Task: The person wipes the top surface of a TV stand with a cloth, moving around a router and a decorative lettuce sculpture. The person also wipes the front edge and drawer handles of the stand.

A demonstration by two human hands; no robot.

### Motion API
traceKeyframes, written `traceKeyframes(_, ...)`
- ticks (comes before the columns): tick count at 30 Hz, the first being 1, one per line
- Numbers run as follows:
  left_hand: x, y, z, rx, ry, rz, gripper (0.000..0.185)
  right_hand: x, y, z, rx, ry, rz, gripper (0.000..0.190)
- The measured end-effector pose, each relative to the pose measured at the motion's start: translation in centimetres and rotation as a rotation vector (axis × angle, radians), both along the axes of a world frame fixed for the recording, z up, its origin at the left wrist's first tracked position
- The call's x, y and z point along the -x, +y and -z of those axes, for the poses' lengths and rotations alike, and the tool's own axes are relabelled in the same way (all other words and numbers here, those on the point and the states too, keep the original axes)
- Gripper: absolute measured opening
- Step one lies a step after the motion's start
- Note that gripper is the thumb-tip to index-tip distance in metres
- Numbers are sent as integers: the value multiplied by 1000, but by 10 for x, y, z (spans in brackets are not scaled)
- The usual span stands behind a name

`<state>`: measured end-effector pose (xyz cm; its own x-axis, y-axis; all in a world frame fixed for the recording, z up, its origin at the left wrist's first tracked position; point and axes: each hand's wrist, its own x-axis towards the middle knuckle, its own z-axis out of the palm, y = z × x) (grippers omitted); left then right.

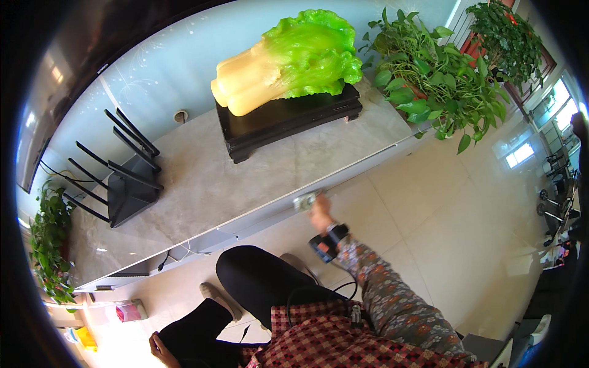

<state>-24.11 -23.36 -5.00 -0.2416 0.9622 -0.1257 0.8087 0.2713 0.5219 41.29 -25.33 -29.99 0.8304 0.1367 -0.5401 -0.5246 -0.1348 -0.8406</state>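
Note:
My right hand (320,215) grips a pale, blurred cloth (305,201) at the front edge of a TV cabinet with a grey stone-look top (257,179). A black band and a small dark device (323,248) with a cable sit on that wrist. At the lower left, my left hand (163,352) rests against my black trouser leg (193,326); its fingers are partly hidden. On the cabinet, a green and cream cabbage ornament (290,60) lies on a black wooden stand (294,115). Further left stands a black router (133,193) with several raised antennas.
Leafy potted plants stand at the cabinet's right end (441,83) and left end (50,248). A cable (184,253) hangs from the cabinet front. A pink-and-clear container (130,311) sits at lower left. A television (92,50) overhangs the back. Pale tiles (428,221) cover the floor.

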Motion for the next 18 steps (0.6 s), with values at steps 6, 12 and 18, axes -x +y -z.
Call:
traceKeyframes(6,11,0,9,-27,1,73,57,-170,-83,-56,-61,-348,291,39)
traceKeyframes(12,13,0,11,-37,48,151,57,-144,-60,-50,-190,-194,576,43)
traceKeyframes(18,-3,-2,-2,24,7,19,58,41,14,-2,-154,78,81,34)
